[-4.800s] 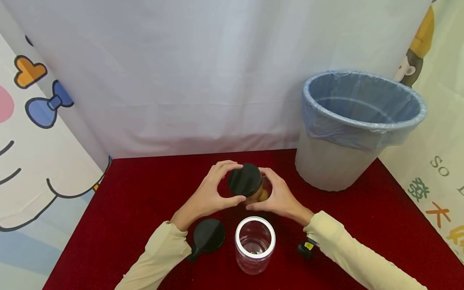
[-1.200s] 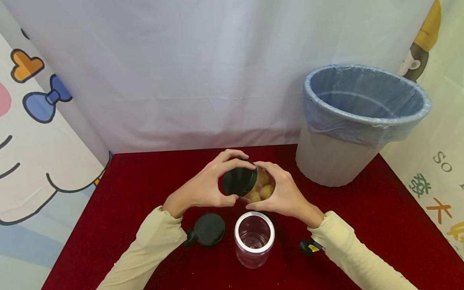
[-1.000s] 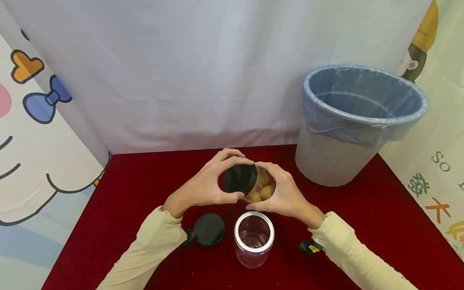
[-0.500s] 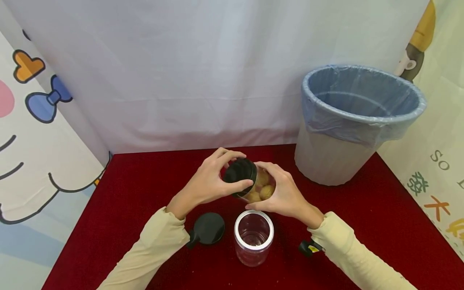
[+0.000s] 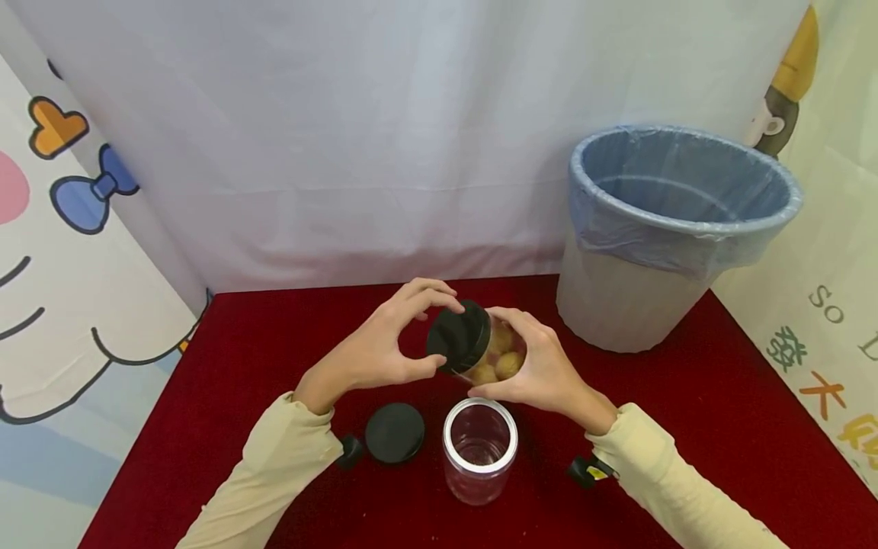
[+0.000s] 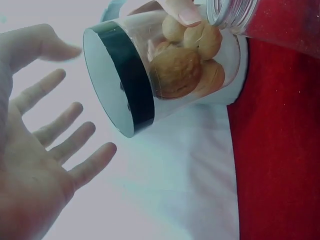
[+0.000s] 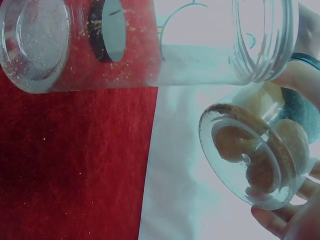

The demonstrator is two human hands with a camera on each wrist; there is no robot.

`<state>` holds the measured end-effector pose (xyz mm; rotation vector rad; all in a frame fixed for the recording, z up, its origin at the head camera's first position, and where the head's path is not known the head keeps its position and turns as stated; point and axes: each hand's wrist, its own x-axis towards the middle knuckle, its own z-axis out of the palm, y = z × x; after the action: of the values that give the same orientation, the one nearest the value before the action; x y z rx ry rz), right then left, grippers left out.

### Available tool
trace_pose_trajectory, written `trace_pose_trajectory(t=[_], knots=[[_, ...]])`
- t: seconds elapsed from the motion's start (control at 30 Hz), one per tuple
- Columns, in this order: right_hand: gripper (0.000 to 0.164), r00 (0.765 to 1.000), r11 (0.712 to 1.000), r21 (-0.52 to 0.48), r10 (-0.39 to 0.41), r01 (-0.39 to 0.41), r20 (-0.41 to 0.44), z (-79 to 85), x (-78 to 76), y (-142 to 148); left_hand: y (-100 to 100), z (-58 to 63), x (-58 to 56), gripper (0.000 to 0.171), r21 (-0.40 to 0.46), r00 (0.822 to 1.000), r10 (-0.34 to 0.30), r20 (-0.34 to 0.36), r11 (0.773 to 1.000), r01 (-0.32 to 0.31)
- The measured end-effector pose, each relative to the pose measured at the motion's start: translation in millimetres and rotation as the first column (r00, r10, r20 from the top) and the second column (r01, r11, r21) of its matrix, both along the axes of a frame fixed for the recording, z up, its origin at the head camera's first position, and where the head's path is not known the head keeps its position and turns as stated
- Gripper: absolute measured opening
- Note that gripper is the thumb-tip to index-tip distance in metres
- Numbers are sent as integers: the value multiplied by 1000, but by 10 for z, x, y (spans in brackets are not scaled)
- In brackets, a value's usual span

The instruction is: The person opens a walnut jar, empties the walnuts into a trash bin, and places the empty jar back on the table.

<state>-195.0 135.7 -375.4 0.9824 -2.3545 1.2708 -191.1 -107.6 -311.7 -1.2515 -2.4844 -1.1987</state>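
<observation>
My right hand (image 5: 545, 370) grips a clear plastic jar (image 6: 162, 106) by its side. Several brown walnuts (image 6: 176, 72) show through its wall. The jar is tilted, its black lid (image 5: 458, 335) facing toward my left hand (image 5: 377, 343). That hand is spread around the lid, fingers extended; the left wrist view shows a gap between them and the lid. Below both hands stands a second clear jar (image 5: 478, 492), upright, without a lid and with a white-looking rim. In the right wrist view small specks cling to this second jar's wall (image 7: 142, 72).
A loose black lid (image 5: 395, 433) lies flat on the red cloth (image 5: 274, 366), left of the lidless jar. At the back right is a large bin (image 5: 617, 305) lined with a blue bag. A white curtain (image 5: 343, 152) closes off the back.
My left fingers, round the lid half a second ago, have come off it and moved left. Since the earliest frame the jar has tipped further, showing more walnuts. The right hand keeps its grip.
</observation>
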Motion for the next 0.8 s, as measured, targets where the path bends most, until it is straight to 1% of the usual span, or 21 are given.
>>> trace_pose_trajectory(t=[0.07,0.17,0.37,0.5,0.67,0.8], knots=[[91,1000,1000,3,-7,7,5,-6,3,0,-14,8,13,51,-13,999,-31,-9,999,31],[91,1000,1000,4,-3,3,19,-16,3,-5,-21,17,38,53,-36,999,-51,-15,998,50],[92,1000,1000,6,20,-20,24,-16,-12,-17,-15,17,61,58,-70,997,-72,-18,995,71],[93,999,1000,13,28,-28,22,-11,-14,-9,-3,-3,65,60,-75,997,-78,-2,994,78],[91,999,999,8,32,-32,13,5,-5,3,25,-17,54,63,-85,996,-86,8,993,87],[92,999,999,23,30,-30,12,5,1,8,49,-33,37,67,-98,995,-102,7,990,103]])
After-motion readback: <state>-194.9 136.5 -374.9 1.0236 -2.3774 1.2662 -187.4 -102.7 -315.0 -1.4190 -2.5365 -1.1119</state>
